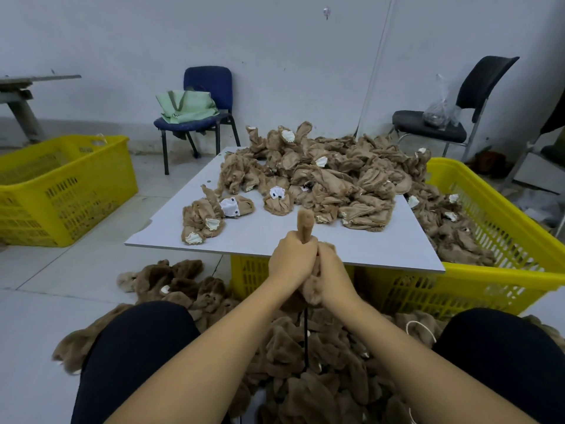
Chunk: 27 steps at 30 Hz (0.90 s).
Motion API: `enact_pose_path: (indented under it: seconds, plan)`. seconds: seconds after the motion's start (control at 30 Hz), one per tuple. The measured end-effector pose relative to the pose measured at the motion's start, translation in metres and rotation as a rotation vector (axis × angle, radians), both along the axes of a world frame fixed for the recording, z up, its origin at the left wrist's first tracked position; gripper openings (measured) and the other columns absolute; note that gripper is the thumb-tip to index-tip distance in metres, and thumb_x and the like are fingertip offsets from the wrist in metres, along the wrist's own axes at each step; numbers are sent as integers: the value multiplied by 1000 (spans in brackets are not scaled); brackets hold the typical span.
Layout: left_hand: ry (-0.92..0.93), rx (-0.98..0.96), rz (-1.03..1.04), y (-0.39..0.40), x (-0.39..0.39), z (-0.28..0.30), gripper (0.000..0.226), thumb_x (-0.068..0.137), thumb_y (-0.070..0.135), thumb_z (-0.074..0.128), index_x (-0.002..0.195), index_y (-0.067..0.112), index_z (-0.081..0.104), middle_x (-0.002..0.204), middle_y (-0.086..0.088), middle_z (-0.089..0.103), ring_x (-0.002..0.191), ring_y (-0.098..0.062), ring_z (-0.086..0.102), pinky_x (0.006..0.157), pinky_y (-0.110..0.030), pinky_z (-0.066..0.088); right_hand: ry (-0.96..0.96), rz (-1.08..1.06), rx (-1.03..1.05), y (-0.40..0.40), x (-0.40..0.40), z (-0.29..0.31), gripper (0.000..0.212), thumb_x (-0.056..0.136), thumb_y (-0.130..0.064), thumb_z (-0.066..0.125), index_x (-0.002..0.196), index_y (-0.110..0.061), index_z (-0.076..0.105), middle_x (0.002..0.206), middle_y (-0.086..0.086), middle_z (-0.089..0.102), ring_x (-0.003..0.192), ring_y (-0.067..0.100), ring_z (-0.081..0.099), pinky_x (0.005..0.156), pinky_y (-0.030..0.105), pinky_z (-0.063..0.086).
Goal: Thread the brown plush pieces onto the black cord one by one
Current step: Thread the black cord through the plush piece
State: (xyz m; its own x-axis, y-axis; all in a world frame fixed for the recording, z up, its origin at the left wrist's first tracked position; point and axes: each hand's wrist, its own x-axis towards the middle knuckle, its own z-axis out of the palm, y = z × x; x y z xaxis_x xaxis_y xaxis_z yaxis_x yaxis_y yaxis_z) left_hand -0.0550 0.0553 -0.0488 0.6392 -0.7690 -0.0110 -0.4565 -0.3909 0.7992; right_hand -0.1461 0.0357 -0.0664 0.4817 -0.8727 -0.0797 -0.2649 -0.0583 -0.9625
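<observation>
Hands are working close together at the near edge of the white board (183,231). We are gripping one brown plush piece (305,223) with the left hand (292,261), fingers curled fully round its lower part, so that its fuzzy tip is standing up above the knuckles. We are closing the right hand (331,272) just beside it, fingers curled round more brown plush bunched below; whether they are also pinching the cord cannot be told. The black cord (305,338) is hanging straight down from under the fingers toward the threaded plush (305,377) lying between our knees, presumably so that gravity is carrying each finished piece down the line. Beyond the fingertips, the unthreaded pile (336,172) is lying on the board within reach, spilling to the right into a yellow crate (504,240). We judge the current step as feeding the piece onto the cord; both hands are meeting to keep the fabric taut.
</observation>
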Motion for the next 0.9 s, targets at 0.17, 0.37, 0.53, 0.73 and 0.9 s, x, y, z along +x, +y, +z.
enact_pose_path:
  seconds: [0.17, 0.37, 0.53, 0.73, 0.9]
  plan:
    - [117, -135, 2, 1, 7, 21, 19, 92, 45, 50, 92, 27, 53, 95, 1, 65, 91, -21, 65, 87, -46, 54, 60, 240, -106, -20, -16, 43, 44, 58, -13, 61, 102, -13, 55, 114, 12, 60, 100, 24, 60, 81, 39, 50]
    - [84, -56, -292, 1, -3, 17, 40, 107, 43, 38, 111, 8, 57, 115, -25, 64, 110, -39, 63, 99, -56, 48, 49, 90, -118, -11, -6, 37, 58, 68, -77, 59, 102, -30, 53, 110, -1, 62, 108, 15, 59, 96, 40, 47]
    - [-136, 151, -427, 1, -18, -8, 28, 107, 23, 42, 127, 9, 55, 128, -17, 62, 121, -30, 57, 108, -45, 43, 116, -102, -291, -17, 3, 30, 38, 98, -51, 56, 121, -21, 56, 124, 0, 63, 123, 22, 56, 110, 44, 39]
    - [-467, 292, -615, 13, -5, -27, 38, 106, 4, 36, 140, 5, 52, 143, -13, 56, 141, -20, 43, 116, -19, 13, 125, 156, -154, -20, 0, 31, 54, 109, -36, 41, 76, -14, 77, 81, -3, 76, 84, 7, 68, 95, 31, 46]
    - [-106, 554, -841, 17, 16, 19, 67, 99, 36, 61, 156, 15, 33, 161, -7, 28, 149, -23, 25, 116, -30, 24, 180, 210, -167, -14, -2, 16, 43, 110, -29, 37, 81, -22, 68, 84, -5, 68, 82, 4, 60, 77, 23, 41]
